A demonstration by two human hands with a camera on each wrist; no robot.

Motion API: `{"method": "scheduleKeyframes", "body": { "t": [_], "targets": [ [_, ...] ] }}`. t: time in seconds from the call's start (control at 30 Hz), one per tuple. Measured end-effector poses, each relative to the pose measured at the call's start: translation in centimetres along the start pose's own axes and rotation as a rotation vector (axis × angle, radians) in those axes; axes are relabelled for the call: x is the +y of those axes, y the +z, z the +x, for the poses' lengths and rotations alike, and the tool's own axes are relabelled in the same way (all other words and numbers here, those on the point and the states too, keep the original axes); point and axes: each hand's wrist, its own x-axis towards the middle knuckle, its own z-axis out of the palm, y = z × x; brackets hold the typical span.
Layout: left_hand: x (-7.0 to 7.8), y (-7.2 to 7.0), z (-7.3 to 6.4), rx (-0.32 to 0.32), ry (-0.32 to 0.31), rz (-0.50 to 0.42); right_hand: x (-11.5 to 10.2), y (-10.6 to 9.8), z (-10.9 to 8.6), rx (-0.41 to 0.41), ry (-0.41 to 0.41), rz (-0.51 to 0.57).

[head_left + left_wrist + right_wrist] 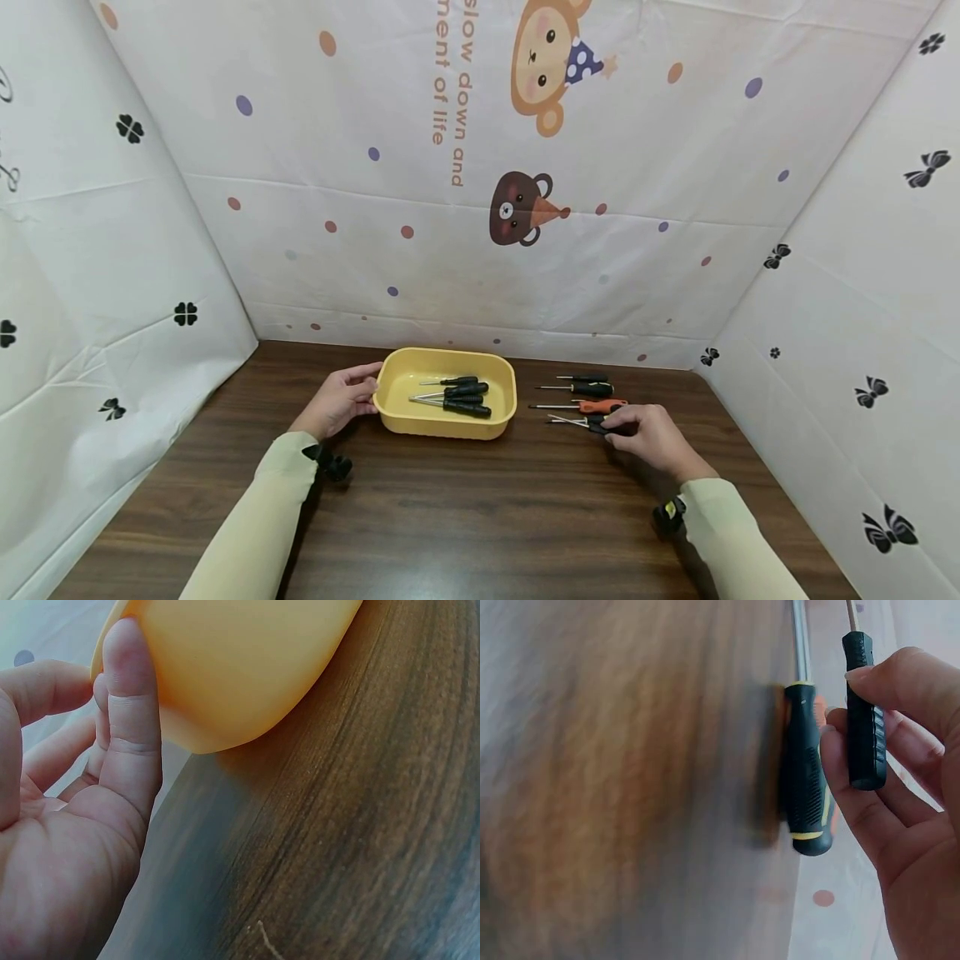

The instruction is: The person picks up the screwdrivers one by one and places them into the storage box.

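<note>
My left hand (341,402) is at the left end of a yellow plastic tub (450,427). In the left wrist view its thumb meets the rim while another finger lies along the outer wall. Several black-handled screwdrivers (467,409) lie in the tub. My right hand (651,435) pinches the black handle of a small screwdriver (865,720) between thumb and fingers. Just beside it is a larger black-and-yellow screwdriver (804,765), and the two shafts cross in the head view. An orange-handled screwdriver (600,406) lies just beyond, partly hidden in the right wrist view.
Farther back on the right lie a black-handled screwdriver (592,389) and a smaller black one (591,378). Everything stands on a dark wooden table (480,508). Printed white cloth (420,258) hangs behind the table and along both sides.
</note>
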Motion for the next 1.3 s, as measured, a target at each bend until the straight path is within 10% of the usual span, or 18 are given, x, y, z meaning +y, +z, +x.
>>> {"method": "scheduleKeyframes", "body": {
  "t": [1.3],
  "targets": [
    [-0.2, -0.2, 0.1, -0.007, -0.01, -0.037, -7.4, 1.3, 5.3, 0.079, -0.098, 0.293]
  ]
}}
